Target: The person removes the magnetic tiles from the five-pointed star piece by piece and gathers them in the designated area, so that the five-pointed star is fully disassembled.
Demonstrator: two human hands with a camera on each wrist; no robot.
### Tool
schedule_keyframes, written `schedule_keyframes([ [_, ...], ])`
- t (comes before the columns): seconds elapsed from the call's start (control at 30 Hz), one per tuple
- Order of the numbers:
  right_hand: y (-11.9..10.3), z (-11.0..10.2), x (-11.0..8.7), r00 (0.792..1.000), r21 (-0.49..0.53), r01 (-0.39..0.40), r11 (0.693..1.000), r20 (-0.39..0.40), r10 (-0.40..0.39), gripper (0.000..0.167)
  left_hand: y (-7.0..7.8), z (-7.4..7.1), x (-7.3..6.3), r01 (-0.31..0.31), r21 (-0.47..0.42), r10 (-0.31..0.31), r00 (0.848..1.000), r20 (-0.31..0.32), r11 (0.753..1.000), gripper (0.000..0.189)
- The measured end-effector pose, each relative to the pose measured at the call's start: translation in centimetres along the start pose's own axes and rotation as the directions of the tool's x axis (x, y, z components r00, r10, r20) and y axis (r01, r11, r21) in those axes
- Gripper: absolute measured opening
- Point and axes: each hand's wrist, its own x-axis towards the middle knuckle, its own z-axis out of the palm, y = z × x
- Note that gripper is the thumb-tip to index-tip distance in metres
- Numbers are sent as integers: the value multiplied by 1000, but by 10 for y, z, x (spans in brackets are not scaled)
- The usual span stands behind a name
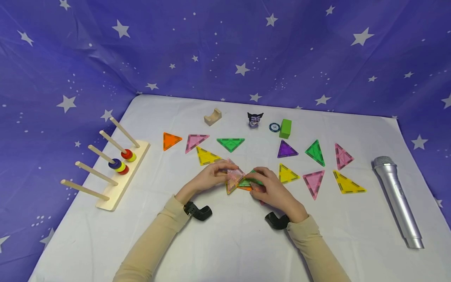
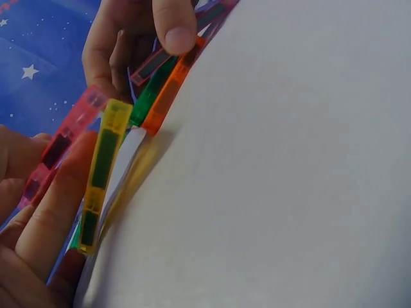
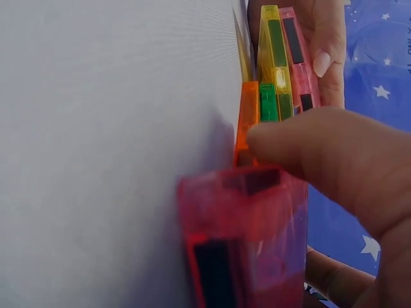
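Note:
My left hand [image 1: 212, 175] grips a pink triangular magnetic tile [image 1: 235, 174] by its left side. A yellow tile [image 2: 106, 160] stands close beside the pink one, one finger lying between them in the left wrist view. To the right, my right hand [image 1: 275, 191] pinches a green tile [image 2: 151, 93] and an orange tile [image 2: 168, 90], stacked face to face, its thumb pressing the orange edge. Another pink tile [image 3: 247, 224] is beneath that hand, large in the right wrist view. The tiles partly overlap at the middle, and fingers hide some of their edges.
More triangular tiles lie around, such as a purple one [image 1: 287, 149] and an orange one [image 1: 171, 141]. A wooden peg rack [image 1: 123, 184] stands left, a silver microphone [image 1: 399, 203] right. Behind are a wooden cradle block [image 1: 213, 116], figurine [image 1: 254, 120], chip [image 1: 274, 127] and green block [image 1: 285, 128].

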Motion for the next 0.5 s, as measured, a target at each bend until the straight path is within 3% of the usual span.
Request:
schedule_keyframes([
  [0.1,-2,0,0,1000,-28,16,999,-6,-16,41,5,2,-2,-2,2,2,999,-43,1000,34],
  [0.3,-2,0,0,1000,-51,29,998,-7,-30,41,31,1,-19,15,29,-9,983,-182,999,32],
  [0.43,-2,0,1,1000,-41,27,999,-3,-27,41,30,-20,-42,70,19,-61,951,-303,997,33],
  [0.5,-2,-1,0,1000,-37,22,999,-2,-23,41,25,-37,-57,106,34,-86,925,-370,994,34],
])
